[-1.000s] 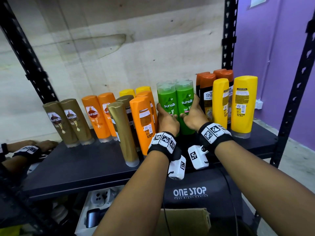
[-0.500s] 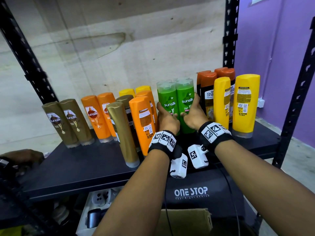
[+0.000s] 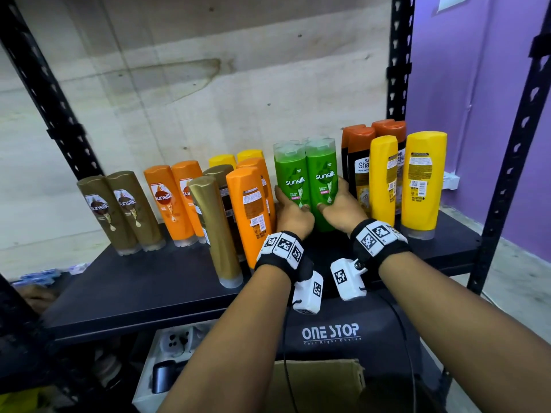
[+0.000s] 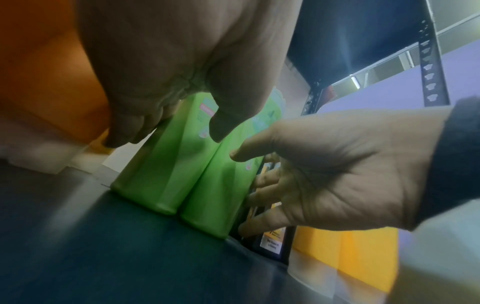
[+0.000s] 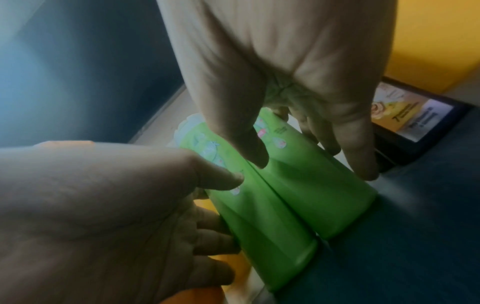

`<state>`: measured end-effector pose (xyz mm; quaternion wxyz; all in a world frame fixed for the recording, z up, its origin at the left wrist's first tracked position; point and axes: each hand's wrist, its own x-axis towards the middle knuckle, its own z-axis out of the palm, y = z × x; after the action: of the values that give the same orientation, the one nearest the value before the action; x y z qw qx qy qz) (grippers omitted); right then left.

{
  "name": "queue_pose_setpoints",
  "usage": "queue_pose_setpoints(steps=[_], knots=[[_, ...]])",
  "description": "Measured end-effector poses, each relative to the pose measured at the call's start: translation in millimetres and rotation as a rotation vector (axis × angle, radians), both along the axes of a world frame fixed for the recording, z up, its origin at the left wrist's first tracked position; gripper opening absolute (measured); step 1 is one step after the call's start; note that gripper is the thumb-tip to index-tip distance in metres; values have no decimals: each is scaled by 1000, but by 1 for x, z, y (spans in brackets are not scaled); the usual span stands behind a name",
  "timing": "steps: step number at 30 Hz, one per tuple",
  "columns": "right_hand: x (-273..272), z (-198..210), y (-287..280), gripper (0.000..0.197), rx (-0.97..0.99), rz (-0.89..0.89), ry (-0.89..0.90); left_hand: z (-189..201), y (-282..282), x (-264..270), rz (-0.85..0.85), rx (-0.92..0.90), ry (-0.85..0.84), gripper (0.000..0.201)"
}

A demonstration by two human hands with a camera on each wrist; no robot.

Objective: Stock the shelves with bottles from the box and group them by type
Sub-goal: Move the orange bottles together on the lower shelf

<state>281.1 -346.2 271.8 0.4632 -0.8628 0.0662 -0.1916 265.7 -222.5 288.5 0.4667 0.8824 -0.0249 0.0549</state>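
2 green bottles (image 3: 307, 180) stand upright and touching on the black shelf (image 3: 149, 281), between the orange bottles (image 3: 249, 210) on one side and the yellow bottles (image 3: 423, 180) on the other. The left hand (image 3: 293, 214) grasps the nearer-to-orange green bottle, thumb on its front; the right hand (image 3: 340, 208) grasps the other. A cardboard box (image 3: 316, 383) sits below the shelf.

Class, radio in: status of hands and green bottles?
Left hand and right hand gripping paired green bottles. Bottles upright on shelf. Orange bottle close left.
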Motion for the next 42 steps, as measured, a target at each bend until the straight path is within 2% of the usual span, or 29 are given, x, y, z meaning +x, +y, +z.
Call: queue_pose_setpoints(steps=[3, 5, 8, 9, 15, 18, 22, 24, 26, 29, 33, 36, 42], knots=[[-11, -4, -3, 65, -44, 0, 26, -4, 2, -10, -5, 69, 15, 89], [-20, -5, -4, 59, -97, -6, 41, -7, 4, -21, -9, 81, 2, 82], [-35, -5, -5, 55, -190, -16, 60, -12, 12, -41, -7, 148, -84, 46], [-41, -4, -5, 52, -222, -10, 59, -13, 15, -47, -8, 179, -108, 40], [-77, 5, 9, 14, -405, 158, -15, -13, 37, -83, 13, 299, -207, 34], [-93, 13, 19, 13, -465, 189, -52, -11, 53, -99, 82, 327, -310, 31], [-104, 20, 33, 15, -506, 226, -55, -11, 68, -116, 160, 256, -534, 24], [-107, 21, 41, 15, -515, 239, -53, -12, 72, -122, 209, 229, -636, 29], [-107, 21, 48, 16, -511, 255, -56, -14, 73, -127, 222, 184, -681, 44], [-107, 19, 56, 16, -500, 278, -79, -16, 73, -129, 206, 147, -658, 66], [-104, 15, 57, 16, -480, 285, -87, -22, 70, -124, 178, 83, -607, 80], [-101, 11, 55, 15, -459, 283, -90, -26, 66, -122, 179, 49, -602, 84], [-97, 6, 56, 15, -412, 271, -103, -26, 60, -125, 192, -4, -641, 78]])
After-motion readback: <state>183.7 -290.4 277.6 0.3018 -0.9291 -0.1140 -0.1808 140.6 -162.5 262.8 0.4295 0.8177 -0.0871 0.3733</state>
